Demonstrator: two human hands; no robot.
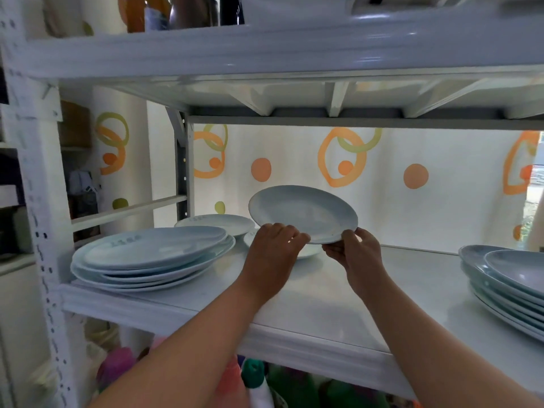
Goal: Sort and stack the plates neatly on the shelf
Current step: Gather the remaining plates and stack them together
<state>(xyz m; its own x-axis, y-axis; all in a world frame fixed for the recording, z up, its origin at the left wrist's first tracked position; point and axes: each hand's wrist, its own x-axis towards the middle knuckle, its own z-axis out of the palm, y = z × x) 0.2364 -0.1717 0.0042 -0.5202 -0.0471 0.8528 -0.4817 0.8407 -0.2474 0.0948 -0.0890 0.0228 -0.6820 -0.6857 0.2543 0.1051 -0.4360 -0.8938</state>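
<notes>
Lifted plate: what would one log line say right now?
plate: lifted, tilted | left hand: grips near rim | right hand: grips near rim | shelf: left stack, right stack

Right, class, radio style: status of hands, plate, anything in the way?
Both holding: left grip, right grip on near rim of held plate. Plate tilted above shelf. Nearby: small plates just behind; left stack, right stack well aside.
</notes>
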